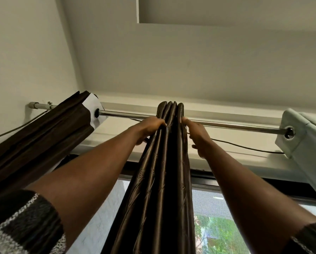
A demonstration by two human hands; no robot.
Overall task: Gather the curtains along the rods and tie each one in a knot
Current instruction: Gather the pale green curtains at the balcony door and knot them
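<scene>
A dark brown satin curtain (162, 171) hangs bunched into tight folds at the middle of the steel rod (227, 125). My left hand (149, 128) presses against the folds from the left, just under the rod. My right hand (195, 134) grips the folds from the right side. Between them the curtain top is squeezed into a narrow stack. A second brown curtain (43, 132) sits gathered at the rod's left end, its white lining showing. A pale green curtain (304, 143) hangs gathered at the right end.
A black cable (245, 147) runs along the wall below the rod. The window (223, 226) with a mesh screen lies beneath, trees outside. The white ceiling and left wall close in above. Striped sleeves cover both of my upper arms.
</scene>
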